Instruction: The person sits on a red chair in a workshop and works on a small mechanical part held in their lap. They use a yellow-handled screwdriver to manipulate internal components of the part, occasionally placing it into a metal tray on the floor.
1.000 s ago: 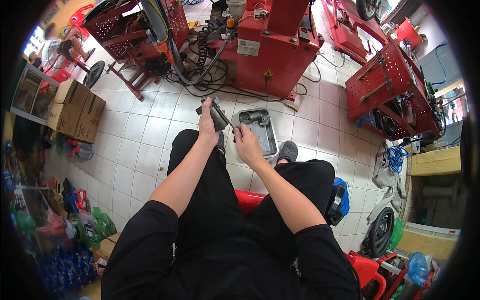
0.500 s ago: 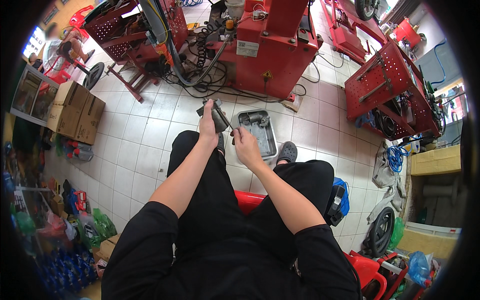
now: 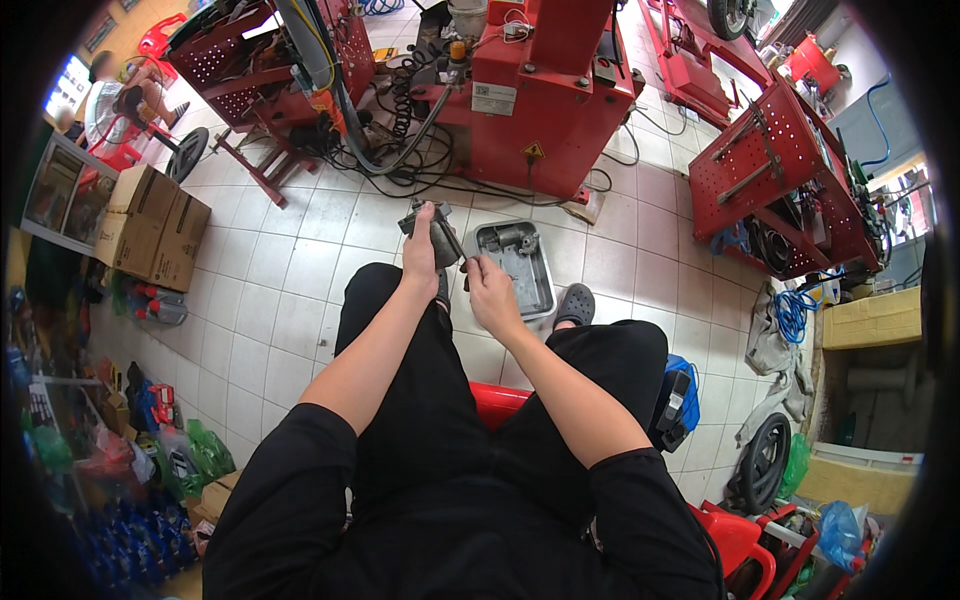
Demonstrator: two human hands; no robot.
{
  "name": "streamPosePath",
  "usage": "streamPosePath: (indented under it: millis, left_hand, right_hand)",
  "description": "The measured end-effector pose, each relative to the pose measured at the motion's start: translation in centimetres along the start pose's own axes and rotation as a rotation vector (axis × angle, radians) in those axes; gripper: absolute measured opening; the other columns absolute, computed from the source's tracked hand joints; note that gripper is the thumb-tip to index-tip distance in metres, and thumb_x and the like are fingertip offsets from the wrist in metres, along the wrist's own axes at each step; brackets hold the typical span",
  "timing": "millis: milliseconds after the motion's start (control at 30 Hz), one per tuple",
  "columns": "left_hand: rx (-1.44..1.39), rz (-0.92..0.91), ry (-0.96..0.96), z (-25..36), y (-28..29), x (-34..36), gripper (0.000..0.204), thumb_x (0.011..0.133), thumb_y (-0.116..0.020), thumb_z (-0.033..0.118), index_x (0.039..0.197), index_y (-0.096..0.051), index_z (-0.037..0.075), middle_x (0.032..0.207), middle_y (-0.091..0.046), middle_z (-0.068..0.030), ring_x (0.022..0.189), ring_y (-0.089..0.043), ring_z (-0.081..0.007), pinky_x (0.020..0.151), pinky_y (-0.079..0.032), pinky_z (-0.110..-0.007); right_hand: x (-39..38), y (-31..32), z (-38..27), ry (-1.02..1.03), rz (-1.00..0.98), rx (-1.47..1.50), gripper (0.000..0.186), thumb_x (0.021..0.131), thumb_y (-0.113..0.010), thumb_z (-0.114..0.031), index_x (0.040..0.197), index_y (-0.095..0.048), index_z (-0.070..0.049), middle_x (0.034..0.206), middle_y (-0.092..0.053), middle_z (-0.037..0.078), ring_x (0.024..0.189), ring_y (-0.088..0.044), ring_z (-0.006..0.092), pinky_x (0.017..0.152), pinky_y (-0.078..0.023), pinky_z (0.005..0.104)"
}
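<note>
My left hand (image 3: 422, 255) is closed around a dark metal part (image 3: 443, 237) with a bulky body and fittings at its upper end. My right hand (image 3: 485, 290), just below and right of it, is closed on a thin dark tool (image 3: 462, 262) whose shaft meets the part; the tool's handle is mostly hidden by my fingers. Beyond my hands, a metal tray (image 3: 541, 285) with metal pieces (image 3: 510, 240) lies on the tiled floor between my feet.
A red machine (image 3: 530, 120) with cables and hoses stands ahead, red carts (image 3: 740, 180) at both sides. Cardboard boxes (image 3: 160, 225) sit at left, beside plastic bags and bottles. A seated person (image 3: 125, 95) is at far upper left. A tyre (image 3: 762, 460) stands at lower right.
Both my hands, with the part and the tool, have shifted slightly toward me and right over the last second. The grips look the same.
</note>
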State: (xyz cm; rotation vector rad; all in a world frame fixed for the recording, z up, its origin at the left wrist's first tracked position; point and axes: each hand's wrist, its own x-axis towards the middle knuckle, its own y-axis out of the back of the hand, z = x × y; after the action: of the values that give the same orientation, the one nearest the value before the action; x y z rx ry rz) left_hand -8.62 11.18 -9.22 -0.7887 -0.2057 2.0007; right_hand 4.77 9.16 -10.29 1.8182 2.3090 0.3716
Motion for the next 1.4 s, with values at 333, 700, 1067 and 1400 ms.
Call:
streamPosePath:
  millis: [333, 700, 1067, 1400]
  left_hand:
    - [-0.019, -0.027, 0.002, -0.1, 0.0, 0.0, 0.047, 0.08, -0.06, 0.055, 0.093, -0.054, 0.01, 0.076, -0.058, -0.006, 0.066, -0.059, -0.0157, 0.063, -0.05, -0.029]
    - [0.015, -0.043, 0.014, -0.1, -0.2, -0.2, 0.045, 0.081, -0.06, 0.054, 0.093, -0.053, 0.011, 0.075, -0.058, -0.0055, 0.064, -0.059, -0.0159, 0.061, -0.05, -0.03]
    - [0.065, -0.047, 0.021, -0.2, -0.2, -0.1, 0.044, 0.082, -0.058, 0.054, 0.093, -0.055, 0.011, 0.077, -0.06, -0.0057, 0.067, -0.06, -0.0158, 0.063, -0.05, -0.029]
    - [0.036, -0.071, 0.028, 0.2, -0.6, -0.6, 0.048, 0.08, -0.06, 0.055, 0.092, -0.055, 0.009, 0.077, -0.059, -0.0067, 0.068, -0.06, -0.017, 0.065, -0.05, -0.03]
  right_hand:
    - [-0.2, 0.0, -0.1, 0.026, 0.018, 0.036, 0.02, 0.09, -0.056, -0.015, 0.088, -0.052, 0.004, 0.064, -0.058, 0.01, 0.057, -0.055, 0.0168, 0.056, -0.044, 0.03]
    - [-0.5, 0.3, -1.5, 0.077, 0.094, 0.019, 0.021, 0.09, -0.056, -0.017, 0.09, -0.052, 0.004, 0.071, -0.059, 0.014, 0.061, -0.056, 0.0237, 0.059, -0.044, 0.034]
    - [0.2, 0.1, 0.1, -0.083, -0.047, 0.076, 0.026, 0.092, -0.051, -0.019, 0.087, -0.055, 0.006, 0.079, -0.06, 0.026, 0.074, -0.06, 0.0376, 0.067, -0.045, 0.0405]
    - [-0.2, 0.1, -0.9, 0.025, 0.056, 0.14, 0.022, 0.088, -0.06, -0.016, 0.089, -0.049, 0.003, 0.064, -0.054, 0.006, 0.058, -0.05, 0.0117, 0.053, -0.041, 0.028]
